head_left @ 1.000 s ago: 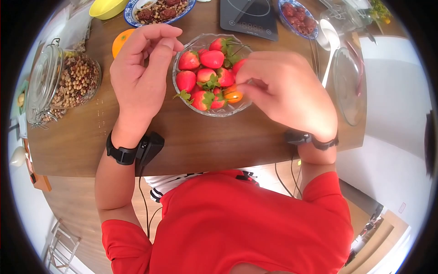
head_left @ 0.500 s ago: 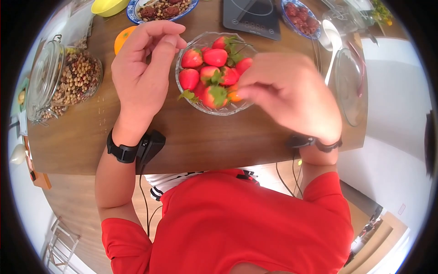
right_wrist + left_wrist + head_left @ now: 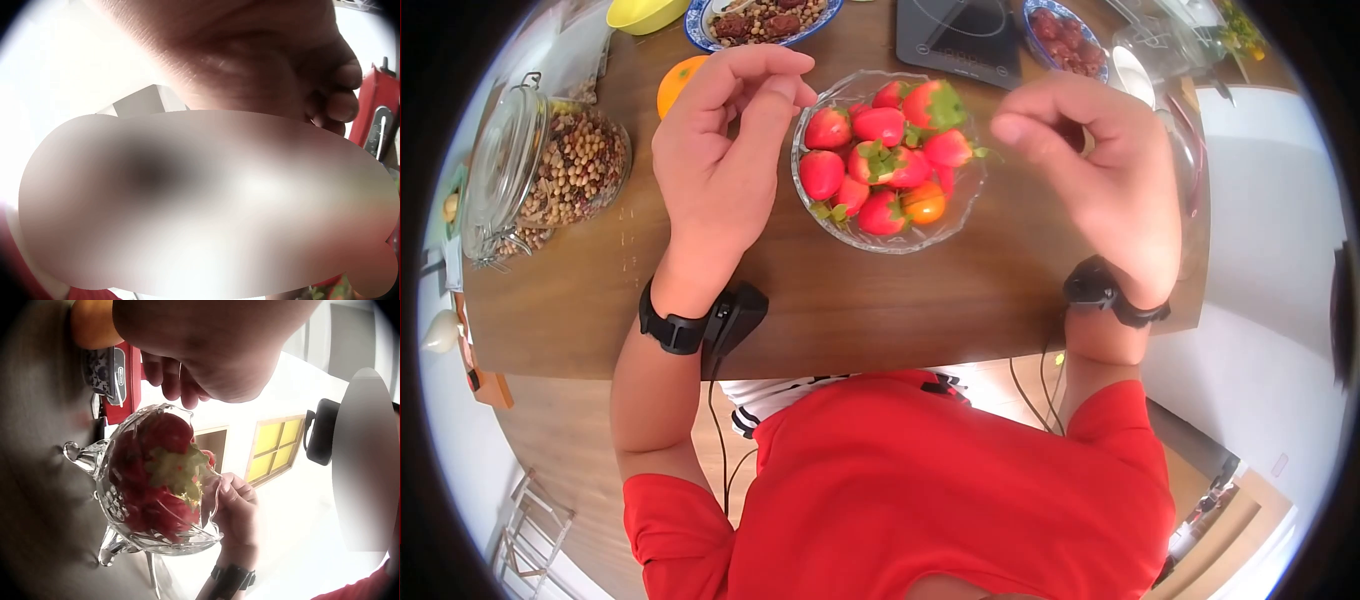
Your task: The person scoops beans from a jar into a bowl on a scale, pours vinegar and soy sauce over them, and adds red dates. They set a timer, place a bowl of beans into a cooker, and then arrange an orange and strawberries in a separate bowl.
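Observation:
A scalloped clear glass bowl full of red strawberries with green leaves stands on the wooden table. Near its front right, a small orange fruit sits among them. My left hand hovers at the bowl's left rim, fingers loosely bent and nothing in them. Right of the bowl, my right hand has bent fingers with nothing visible in them, its fingertips close to a strawberry's thin stem. The left wrist view shows the bowl's glass feet. Much of the right wrist view is blurred.
An orange and an open glass jar of mixed beans stand at left. Behind are a yellow bowl, a blue-rimmed plate, a black induction cooker and a dish of dark red dates. A white spoon lies at right.
My right hand has moved right, away from the bowl, uncovering the orange fruit and strawberries on that side. Some strawberries have shifted. My left hand keeps its pose beside the rim.

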A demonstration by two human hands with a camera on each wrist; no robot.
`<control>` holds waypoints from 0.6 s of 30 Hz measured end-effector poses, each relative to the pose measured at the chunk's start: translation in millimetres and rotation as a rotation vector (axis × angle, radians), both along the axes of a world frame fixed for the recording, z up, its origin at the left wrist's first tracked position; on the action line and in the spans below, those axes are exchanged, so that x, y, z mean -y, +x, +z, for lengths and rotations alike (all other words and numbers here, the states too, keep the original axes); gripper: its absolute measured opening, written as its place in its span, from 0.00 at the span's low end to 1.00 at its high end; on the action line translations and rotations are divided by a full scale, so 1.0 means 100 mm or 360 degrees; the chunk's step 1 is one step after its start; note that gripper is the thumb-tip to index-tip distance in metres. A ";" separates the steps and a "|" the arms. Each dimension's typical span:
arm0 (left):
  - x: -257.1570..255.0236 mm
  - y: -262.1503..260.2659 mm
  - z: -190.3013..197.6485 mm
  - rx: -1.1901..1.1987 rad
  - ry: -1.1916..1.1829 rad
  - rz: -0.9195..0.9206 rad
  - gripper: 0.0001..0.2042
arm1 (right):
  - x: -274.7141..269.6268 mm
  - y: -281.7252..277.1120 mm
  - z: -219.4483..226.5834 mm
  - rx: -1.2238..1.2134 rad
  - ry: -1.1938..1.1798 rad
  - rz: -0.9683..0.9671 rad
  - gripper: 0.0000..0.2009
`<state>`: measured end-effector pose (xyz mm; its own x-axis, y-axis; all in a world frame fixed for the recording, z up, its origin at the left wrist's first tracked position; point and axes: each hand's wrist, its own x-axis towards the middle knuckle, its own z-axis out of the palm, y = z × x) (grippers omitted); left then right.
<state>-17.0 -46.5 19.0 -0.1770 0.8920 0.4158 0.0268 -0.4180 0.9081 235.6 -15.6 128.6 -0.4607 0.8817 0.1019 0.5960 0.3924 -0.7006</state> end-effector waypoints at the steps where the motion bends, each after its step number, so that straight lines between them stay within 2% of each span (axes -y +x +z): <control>1: 0.00 0.00 0.00 0.0010 -0.0004 -0.0002 0.08 | -0.01 0.00 -0.03 0.0051 0.0021 0.0018 0.02; 5: 0.00 0.00 0.01 0.0029 -0.0002 -0.0001 0.08 | -0.03 -0.01 -0.09 0.0206 0.0058 0.0035 0.03; 9: 0.00 0.00 0.01 -0.0014 0.0015 0.0015 0.08 | 0.05 -0.03 -0.03 0.0197 0.0207 0.0053 0.05; 12: 0.01 -0.01 0.00 -0.0057 -0.0008 -0.0003 0.08 | 0.11 -0.08 -0.05 0.0157 0.0233 0.0190 0.08; 14: 0.01 0.00 0.00 -0.0091 -0.0025 -0.0028 0.08 | 0.16 -0.19 -0.14 0.0023 0.0438 0.0678 0.11; 15: 0.00 0.01 0.00 -0.0052 0.0006 0.0003 0.08 | 0.20 -0.23 -0.16 0.0037 0.0382 0.0793 0.16; 18: 0.00 0.01 0.03 -0.0026 0.0037 0.0052 0.07 | 0.31 -0.33 -0.32 0.0089 0.0424 0.0868 0.15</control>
